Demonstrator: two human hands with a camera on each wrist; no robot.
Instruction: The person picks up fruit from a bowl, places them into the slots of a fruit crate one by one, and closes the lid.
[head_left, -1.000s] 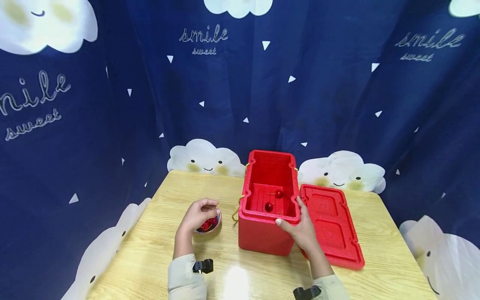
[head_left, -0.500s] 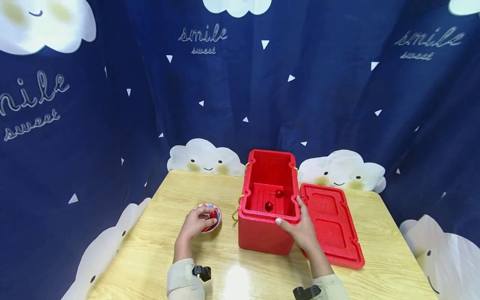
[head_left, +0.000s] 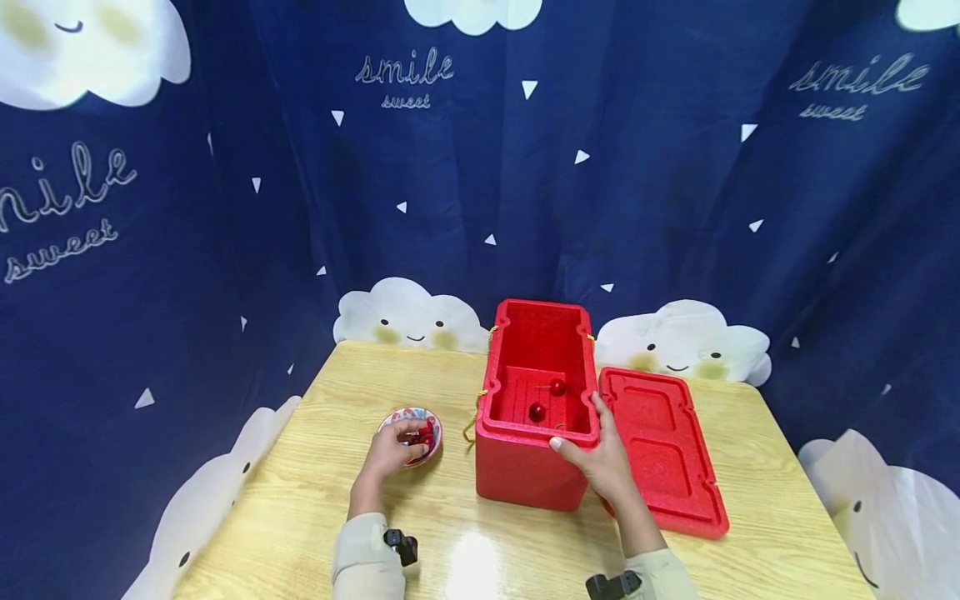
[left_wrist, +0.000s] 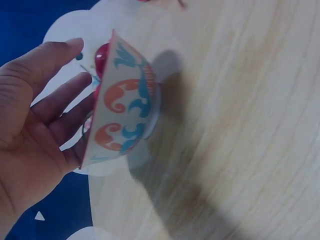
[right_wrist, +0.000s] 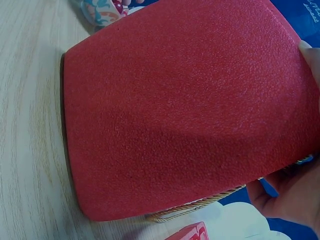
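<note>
My left hand point(head_left: 388, 452) reaches over the left side of a small patterned bowl point(left_wrist: 122, 107), its fingertips inside among red cherries point(head_left: 427, 430). In the left wrist view the thumb and forefinger stand apart, with one cherry point(left_wrist: 101, 59) just beyond them at the rim. Lower fingertips are hidden behind the bowl's wall. My right hand point(head_left: 607, 458) grips the near right corner of a red foam box point(head_left: 525, 468), thumb on the front rim and fingers along the right side. Inside the box lie two cherries with stems, one point(head_left: 557, 387) farther back and one point(head_left: 537, 412) nearer; a bit of another stem shows by the front wall.
The red lid point(head_left: 663, 454) lies flat on the wooden table point(head_left: 442, 542), right of the box. Yellow cord point(head_left: 470, 430) hangs from the box's left side, between it and the bowl. A dark blue curtain point(head_left: 540, 192) with clouds stands behind the table.
My left hand has lowered from above the bowl into it, then drawn slightly left, with thumb and fingers now apart. The right hand and the box have stayed in place.
</note>
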